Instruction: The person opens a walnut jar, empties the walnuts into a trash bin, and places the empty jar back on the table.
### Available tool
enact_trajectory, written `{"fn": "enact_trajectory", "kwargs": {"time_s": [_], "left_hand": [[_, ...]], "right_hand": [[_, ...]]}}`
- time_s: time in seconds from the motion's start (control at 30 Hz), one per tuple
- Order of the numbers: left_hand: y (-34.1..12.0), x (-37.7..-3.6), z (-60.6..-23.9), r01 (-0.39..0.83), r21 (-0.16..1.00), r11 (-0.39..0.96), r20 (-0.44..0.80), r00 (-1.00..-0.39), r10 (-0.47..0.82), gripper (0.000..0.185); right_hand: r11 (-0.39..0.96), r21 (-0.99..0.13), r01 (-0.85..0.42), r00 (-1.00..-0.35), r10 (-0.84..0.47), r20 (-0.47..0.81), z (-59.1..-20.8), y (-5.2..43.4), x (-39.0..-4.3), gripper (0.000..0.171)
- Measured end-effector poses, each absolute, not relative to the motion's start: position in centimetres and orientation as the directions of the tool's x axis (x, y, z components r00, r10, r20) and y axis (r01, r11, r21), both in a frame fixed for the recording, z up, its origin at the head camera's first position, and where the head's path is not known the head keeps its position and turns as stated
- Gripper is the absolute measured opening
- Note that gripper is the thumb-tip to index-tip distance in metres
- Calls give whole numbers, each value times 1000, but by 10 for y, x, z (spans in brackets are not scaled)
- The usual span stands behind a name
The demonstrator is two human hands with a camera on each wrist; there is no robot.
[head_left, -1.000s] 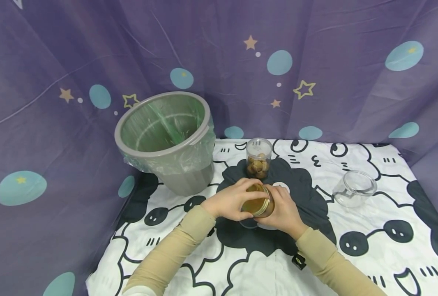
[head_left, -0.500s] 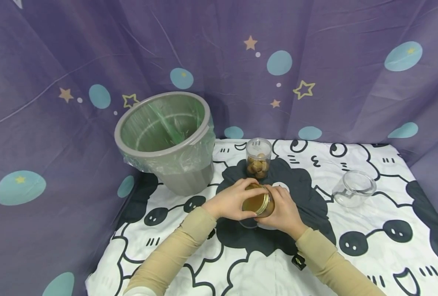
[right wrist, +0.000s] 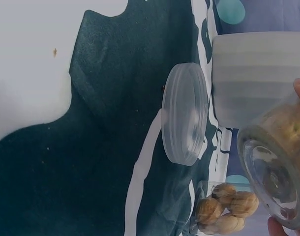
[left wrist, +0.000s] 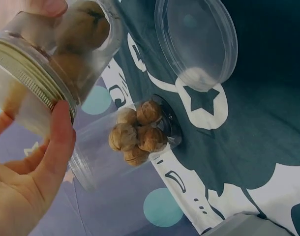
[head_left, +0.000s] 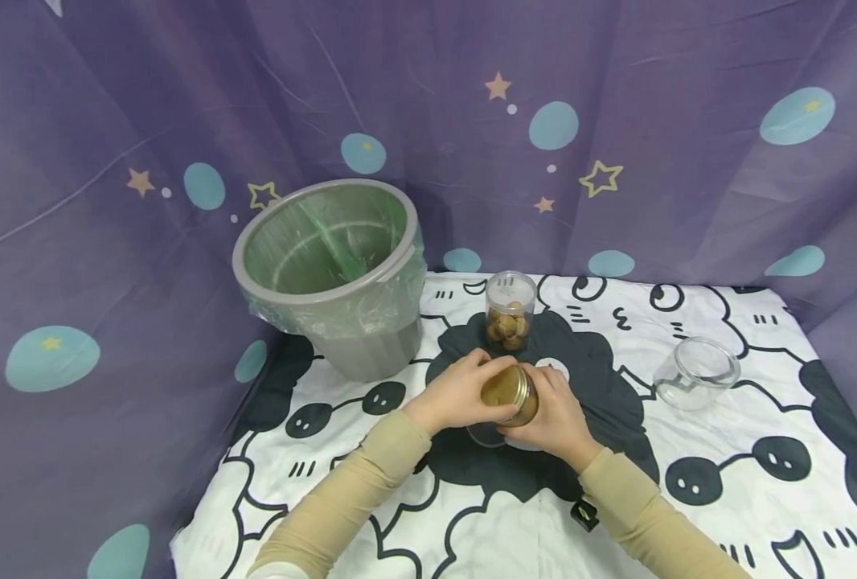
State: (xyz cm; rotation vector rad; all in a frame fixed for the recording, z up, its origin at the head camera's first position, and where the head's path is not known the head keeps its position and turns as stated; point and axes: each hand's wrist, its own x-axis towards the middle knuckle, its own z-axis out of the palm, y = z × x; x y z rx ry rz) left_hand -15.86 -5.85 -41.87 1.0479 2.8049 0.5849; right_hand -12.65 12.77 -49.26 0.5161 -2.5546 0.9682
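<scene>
Both hands hold a clear jar (left wrist: 88, 49) of walnuts above the middle of the cloth, tilted with its gold lid (head_left: 499, 389) toward the left. My left hand (head_left: 452, 394) grips the lid, its thumb against the ridged rim in the left wrist view. Around the jar's body curls my right hand (head_left: 560, 420); the jar's glass base faces the right wrist camera. Just behind the hands stands a second clear jar (head_left: 510, 310), partly filled with walnuts. A clear plastic lid (right wrist: 184, 114) lies on the cloth beneath the hands, mostly hidden in the head view.
A grey bin (head_left: 371, 346) with a thin plastic liner stands at the back left. To the right is a clear, wide container (head_left: 696, 374) on the patterned cloth (head_left: 732, 418). A small black object (head_left: 584, 515) lies near my right sleeve. A purple curtain (head_left: 443, 96) hangs behind.
My left hand has shifted slightly on the gold lid, and its fingers lie differently around the rim. My right hand keeps its hold. The head view has tipped a little.
</scene>
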Motion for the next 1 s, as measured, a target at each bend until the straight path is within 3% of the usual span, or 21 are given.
{"fn": "enact_trajectory", "kwargs": {"time_s": [0.5,0.77,1.0], "left_hand": [[-43,-153,-420,429,411,804,-23,-877,479,59],[-34,-155,-422,400,399,825,21,-904,428,57],[-36,-157,-424,417,328,847,67,-905,420,74]], "right_hand": [[718,-543,-435,-878,-205,432,-495,128,-126,96],[717,-538,-443,-871,-204,446,-496,131,-129,96],[718,-512,-472,-848,-210,487,-495,132,-133,98]]}}
